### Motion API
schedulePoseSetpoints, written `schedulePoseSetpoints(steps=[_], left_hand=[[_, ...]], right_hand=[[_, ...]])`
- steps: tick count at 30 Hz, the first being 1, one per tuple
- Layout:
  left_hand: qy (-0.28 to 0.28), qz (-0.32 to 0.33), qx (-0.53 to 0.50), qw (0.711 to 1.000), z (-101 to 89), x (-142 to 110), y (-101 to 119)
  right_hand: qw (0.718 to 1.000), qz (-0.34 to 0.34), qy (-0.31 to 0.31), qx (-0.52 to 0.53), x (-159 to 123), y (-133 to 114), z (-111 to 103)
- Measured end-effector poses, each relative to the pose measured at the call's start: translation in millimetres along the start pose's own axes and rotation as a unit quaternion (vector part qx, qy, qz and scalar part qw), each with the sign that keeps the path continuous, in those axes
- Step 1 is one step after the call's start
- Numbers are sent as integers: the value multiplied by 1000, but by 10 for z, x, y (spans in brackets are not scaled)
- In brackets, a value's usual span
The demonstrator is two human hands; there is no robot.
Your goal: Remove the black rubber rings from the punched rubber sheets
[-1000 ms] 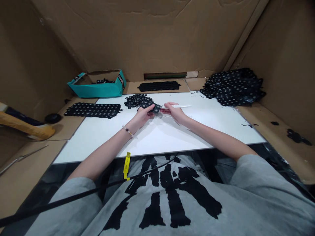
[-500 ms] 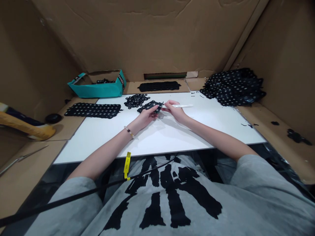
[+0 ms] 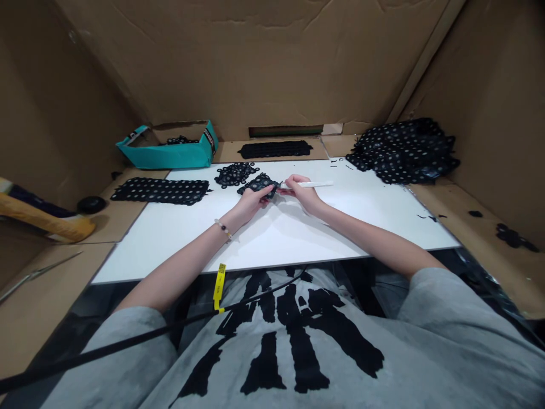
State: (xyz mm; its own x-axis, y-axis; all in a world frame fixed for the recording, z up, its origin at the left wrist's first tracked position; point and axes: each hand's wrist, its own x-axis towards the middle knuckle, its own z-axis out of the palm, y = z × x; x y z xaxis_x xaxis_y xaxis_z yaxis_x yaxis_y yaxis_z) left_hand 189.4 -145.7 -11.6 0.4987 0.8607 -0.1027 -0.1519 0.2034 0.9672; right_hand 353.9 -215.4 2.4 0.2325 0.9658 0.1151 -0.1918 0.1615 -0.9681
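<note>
One dotted sheet (image 3: 258, 182) in the left hand (image 3: 250, 202) seems flatter than before.

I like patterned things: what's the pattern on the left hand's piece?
The piece is black with pale dots, seen in the head view.

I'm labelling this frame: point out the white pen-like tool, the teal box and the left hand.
White pen-like tool (image 3: 319, 184), head view: its shaft.
Teal box (image 3: 170, 157), head view: its front wall.
Left hand (image 3: 250, 199), head view: its middle.
</note>
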Motion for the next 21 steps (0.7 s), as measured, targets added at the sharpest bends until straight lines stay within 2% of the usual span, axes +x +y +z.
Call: schedulePoseSetpoints(steps=[4,7,10,13,21], left_hand=[[9,-5,-6,1000,-2,1,-9],[0,-10,-6,1000,1,-11,-11],[-14,-12,1,1000,1,-28,-11],[-22,-14,6,1000,-5,-37,-10],[-29,-49,-22,998,-19,-2,6]], right_hand=[[999,-3,-4,-43,-11,39,3],[994,-35,-3,-100,-26,74,-1],[980,-72,7,-186,-38,94,-11],[966,-80,10,-245,-37,93,-21],[948,-113,16,-296,-43,84,-26]])
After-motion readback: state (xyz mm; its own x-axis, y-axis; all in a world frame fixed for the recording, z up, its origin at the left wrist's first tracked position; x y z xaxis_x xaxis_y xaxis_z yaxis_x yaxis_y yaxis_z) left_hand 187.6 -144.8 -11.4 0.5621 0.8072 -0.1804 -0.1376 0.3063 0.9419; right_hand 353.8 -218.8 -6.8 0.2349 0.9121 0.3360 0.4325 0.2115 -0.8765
